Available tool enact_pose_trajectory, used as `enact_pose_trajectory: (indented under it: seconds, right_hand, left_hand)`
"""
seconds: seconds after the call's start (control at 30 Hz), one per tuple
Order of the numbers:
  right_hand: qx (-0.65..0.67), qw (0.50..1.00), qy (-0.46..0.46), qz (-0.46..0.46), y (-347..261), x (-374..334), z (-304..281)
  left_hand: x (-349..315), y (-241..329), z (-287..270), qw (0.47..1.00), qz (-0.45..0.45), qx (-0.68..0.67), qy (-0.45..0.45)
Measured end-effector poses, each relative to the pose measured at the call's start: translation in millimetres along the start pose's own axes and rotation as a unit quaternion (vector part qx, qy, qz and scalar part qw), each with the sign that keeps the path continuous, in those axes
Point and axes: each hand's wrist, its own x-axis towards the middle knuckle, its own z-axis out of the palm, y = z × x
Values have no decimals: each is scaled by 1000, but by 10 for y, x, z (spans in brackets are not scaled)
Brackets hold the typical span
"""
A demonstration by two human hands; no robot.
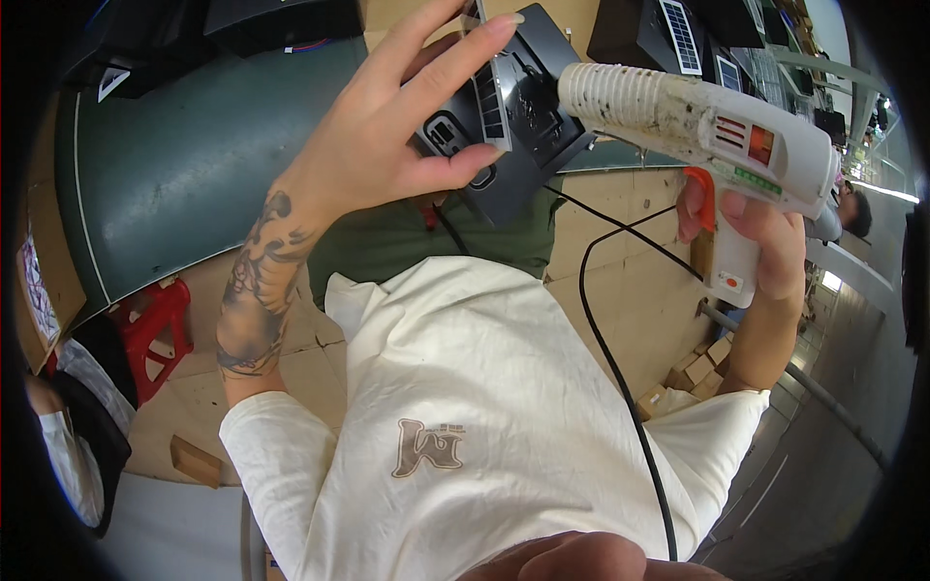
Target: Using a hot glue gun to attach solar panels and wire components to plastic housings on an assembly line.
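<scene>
My left hand (373, 140) pinches a small solar panel (494, 107) by its edges, thumb at the lower end and fingers at the upper. The panel stands tilted on edge over a black plastic housing (542, 53). Glossy, clear-looking streaks show on the housing's recessed face beside the panel. A white glue gun (659, 111), stained along its ribbed front, is gripped in my right hand (775, 247). My fingers wrap its handle at the orange trigger. The gun's front end points left, close to the housing; its tip and any contact there are hard to make out.
A green work surface (184, 184) spreads at the left. More black housings (635, 44) with solar panels lie at the top right. A black cable (605, 353) hangs across my right side. A red stool (160, 334), small cardboard boxes (697, 373) and other people are around.
</scene>
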Motion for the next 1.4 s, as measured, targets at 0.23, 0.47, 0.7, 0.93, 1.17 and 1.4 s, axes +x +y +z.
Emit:
enact_pose_trajectory:
  seconds: [0.23,0.47,0.7,0.93,1.17,1.4]
  right_hand:
    - [-37,999,9,21,-47,-92,-34]
    - [-64,997,5,39,-143,-112,-15]
    - [7,994,-35,-101,-145,-173,-59]
    - [376,916,2,-141,842,-173,66]
    - [522,844,45,-116,1399,-249,230]
    - [577,809,-10,-112,1726,-276,119]
  left_hand:
    - [46,-26,65,999,-1,-14,35]
    - [20,23,9,999,-10,4,33]
    - [729,732,-274,859,-436,131,-233]
    - [1002,685,-189,810,-490,141,-292]
    - [1222,669,-143,756,-514,171,-368]
    - [1331,695,-85,714,-592,150,-342]
